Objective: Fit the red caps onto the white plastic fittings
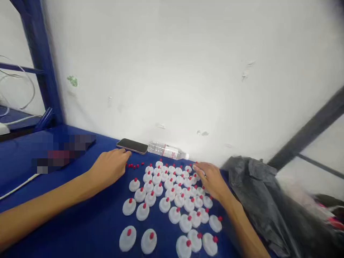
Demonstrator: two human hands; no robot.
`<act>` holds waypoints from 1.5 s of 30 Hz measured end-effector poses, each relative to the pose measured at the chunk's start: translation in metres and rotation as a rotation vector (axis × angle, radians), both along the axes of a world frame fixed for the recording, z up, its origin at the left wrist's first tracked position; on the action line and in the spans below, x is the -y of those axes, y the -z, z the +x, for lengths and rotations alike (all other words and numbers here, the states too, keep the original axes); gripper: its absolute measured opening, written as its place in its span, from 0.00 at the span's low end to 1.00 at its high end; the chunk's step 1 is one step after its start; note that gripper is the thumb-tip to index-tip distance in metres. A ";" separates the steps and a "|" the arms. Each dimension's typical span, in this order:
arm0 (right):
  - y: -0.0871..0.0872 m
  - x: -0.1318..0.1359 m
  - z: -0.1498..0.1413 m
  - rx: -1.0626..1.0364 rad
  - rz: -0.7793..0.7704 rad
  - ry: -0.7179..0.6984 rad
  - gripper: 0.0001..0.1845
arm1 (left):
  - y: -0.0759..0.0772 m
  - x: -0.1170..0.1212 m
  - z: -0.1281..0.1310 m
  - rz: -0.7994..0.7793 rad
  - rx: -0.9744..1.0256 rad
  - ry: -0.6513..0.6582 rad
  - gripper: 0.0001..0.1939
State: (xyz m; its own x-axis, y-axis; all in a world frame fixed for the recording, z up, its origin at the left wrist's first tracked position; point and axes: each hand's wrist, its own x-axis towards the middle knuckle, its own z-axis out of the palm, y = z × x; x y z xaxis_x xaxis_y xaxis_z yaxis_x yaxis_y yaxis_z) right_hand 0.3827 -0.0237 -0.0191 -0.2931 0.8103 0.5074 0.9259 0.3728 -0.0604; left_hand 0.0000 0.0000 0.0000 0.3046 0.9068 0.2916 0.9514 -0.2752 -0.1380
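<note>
**Over Forty White Discs (pixel 170 195) Dot Worktop (pixel 88 225), Lower Centre of Frame**

Left hand (pixel 113 165) is beside at least five loose red pieces (pixel 137 166), right hand (pixel 213 179) at the discs' upper-right edge; either grip's hold cannot be told. One phone (pixel 132 146), one bottle (pixel 168 150) lie mid-frame.

- A blue desk (pixel 80 225) carries everything.
- Many white discs (pixel 189 205) spread from its front towards its back, bearing small red pieces (pixel 129 232).
- A few loose red pieces (pixel 138 166) lie near the back.
- Behind them, a dark-screened phone (pixel 132 146) lies just beside a clear bottle (pixel 166 150) on its side.
- Leftward, a blurred-out object (pixel 61 154) and a white cable (pixel 21 188).
</note>
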 end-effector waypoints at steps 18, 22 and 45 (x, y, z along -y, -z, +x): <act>-0.034 0.057 -0.123 0.045 0.271 -0.477 0.11 | -0.001 0.047 0.030 0.461 0.118 0.648 0.09; -0.032 0.063 -0.130 0.060 0.303 -0.533 0.12 | -0.001 0.050 0.032 0.413 0.098 0.720 0.09; -0.021 0.009 0.004 -0.115 0.147 0.121 0.19 | -0.005 0.014 0.007 0.267 0.449 0.399 0.13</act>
State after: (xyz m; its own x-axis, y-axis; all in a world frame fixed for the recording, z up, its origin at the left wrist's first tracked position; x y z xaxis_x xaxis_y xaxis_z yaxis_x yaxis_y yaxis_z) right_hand 0.3869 -0.0332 0.0024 -0.1315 0.7506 0.6475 0.9546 0.2721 -0.1215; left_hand 0.0066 -0.0139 0.0048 0.3987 0.6283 0.6681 0.7642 -0.6304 0.1367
